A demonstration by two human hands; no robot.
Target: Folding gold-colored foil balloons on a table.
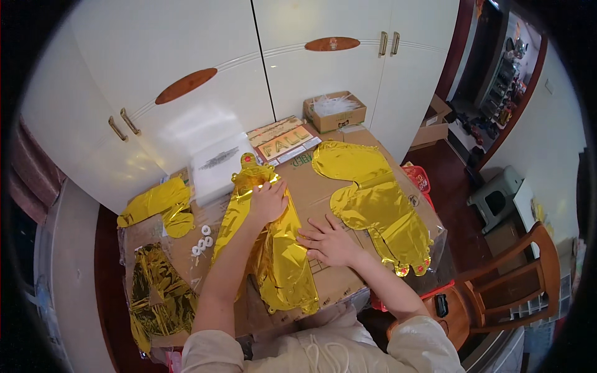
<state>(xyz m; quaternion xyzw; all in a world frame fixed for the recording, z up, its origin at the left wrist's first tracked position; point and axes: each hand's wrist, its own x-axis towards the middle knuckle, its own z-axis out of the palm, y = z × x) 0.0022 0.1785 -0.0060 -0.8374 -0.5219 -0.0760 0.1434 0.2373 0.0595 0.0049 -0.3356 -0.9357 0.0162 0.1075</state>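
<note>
A flat gold foil balloon (283,273) lies lengthwise on the cardboard-covered table before me, creased and partly folded, with a red-marked tab at its far end. My left hand (268,202) presses on its upper part, fingers a little bent and apart, the foil under them. Spread out on the cardboard, my right hand (333,242) touches the balloon's right edge with its fingertips. Farther right rests another flat foil balloon (373,199), curved, with red-marked tabs at its near end.
At the left are a small gold foil balloon (158,205), a crumpled gold foil sheet (161,292) and several small white rolls (202,241). Along the back stand a white plastic stack (217,158), a printed card (286,142) and a cardboard box (339,118) of thin white strips. A wooden chair (510,273) stands right.
</note>
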